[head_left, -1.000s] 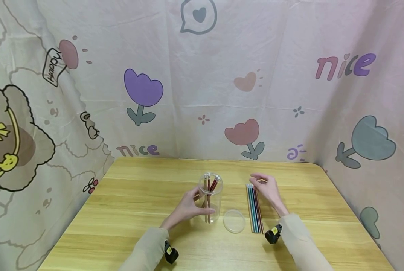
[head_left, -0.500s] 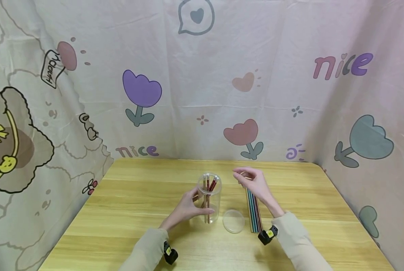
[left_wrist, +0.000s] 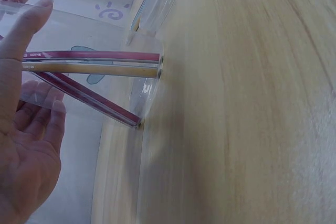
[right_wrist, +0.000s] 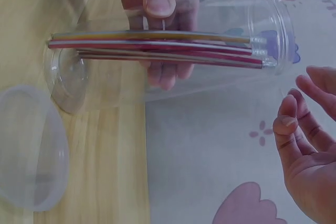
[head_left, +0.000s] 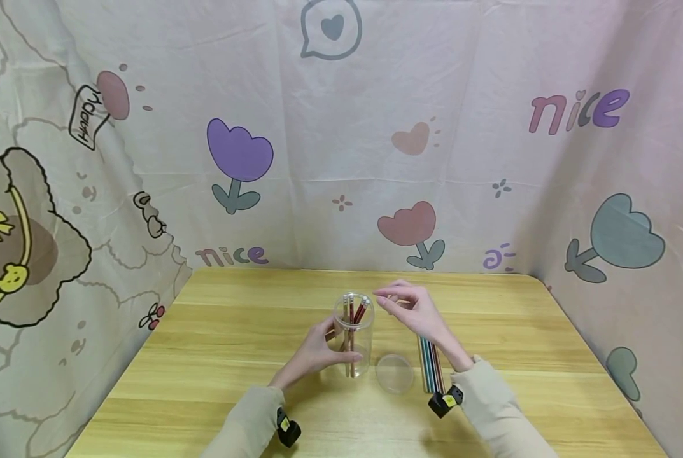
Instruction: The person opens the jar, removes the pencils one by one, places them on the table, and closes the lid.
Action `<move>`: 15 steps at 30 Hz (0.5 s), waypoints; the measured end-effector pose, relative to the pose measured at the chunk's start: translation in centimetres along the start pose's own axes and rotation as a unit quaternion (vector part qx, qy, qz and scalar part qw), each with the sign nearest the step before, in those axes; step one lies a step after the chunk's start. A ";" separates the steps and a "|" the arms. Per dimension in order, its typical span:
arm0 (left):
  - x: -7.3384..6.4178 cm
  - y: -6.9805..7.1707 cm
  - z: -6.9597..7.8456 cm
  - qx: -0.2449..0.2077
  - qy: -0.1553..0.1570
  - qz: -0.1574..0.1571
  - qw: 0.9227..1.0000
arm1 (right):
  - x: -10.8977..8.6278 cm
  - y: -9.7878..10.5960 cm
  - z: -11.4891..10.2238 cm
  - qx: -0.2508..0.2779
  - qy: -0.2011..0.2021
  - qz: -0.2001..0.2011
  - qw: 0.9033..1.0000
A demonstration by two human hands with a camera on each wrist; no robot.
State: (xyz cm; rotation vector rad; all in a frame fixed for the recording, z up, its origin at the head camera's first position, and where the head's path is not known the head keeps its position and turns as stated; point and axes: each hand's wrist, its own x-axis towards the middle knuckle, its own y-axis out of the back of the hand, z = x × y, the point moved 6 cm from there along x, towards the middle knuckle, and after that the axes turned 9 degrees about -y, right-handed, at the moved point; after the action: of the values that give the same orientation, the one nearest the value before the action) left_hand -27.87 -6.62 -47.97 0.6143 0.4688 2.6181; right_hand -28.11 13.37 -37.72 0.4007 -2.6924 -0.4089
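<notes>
A clear plastic jar (head_left: 365, 342) stands upright on the table, its mouth uncovered. My left hand (head_left: 316, 350) grips its side, thumb in front and fingers behind. Inside lean a few red and gold pencils (right_wrist: 220, 49), their eraser ends up near the rim. Just right of the jar's mouth, my right hand (head_left: 418, 312) hovers with loosely bent fingers. Nothing shows between its thumb and fingertips in the right wrist view. Under that forearm lies a row of teal, dark and red pencils (head_left: 431, 366), its far end hidden by the hand.
A round clear lid (head_left: 394, 374) lies flat between the jar and the pencil row. The wooden table (head_left: 204, 337) meets a printed cloth backdrop (head_left: 330, 140) at its back edge, with more cloth at both sides.
My right hand has moved left, from above the far end of the pencil row to beside the jar's rim. The left hand and the jar keep their place.
</notes>
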 end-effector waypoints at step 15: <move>0.1 0.0 0.0 -0.001 -0.003 -0.005 1.000 | 0.0 -0.9 -0.5 -0.030 -0.006 -0.005 1.000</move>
State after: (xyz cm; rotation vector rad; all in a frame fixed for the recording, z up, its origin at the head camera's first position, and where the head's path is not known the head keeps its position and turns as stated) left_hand -27.91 -6.57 -47.95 0.6185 0.4668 2.6069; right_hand -27.75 12.40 -37.61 0.3958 -2.6824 -0.4957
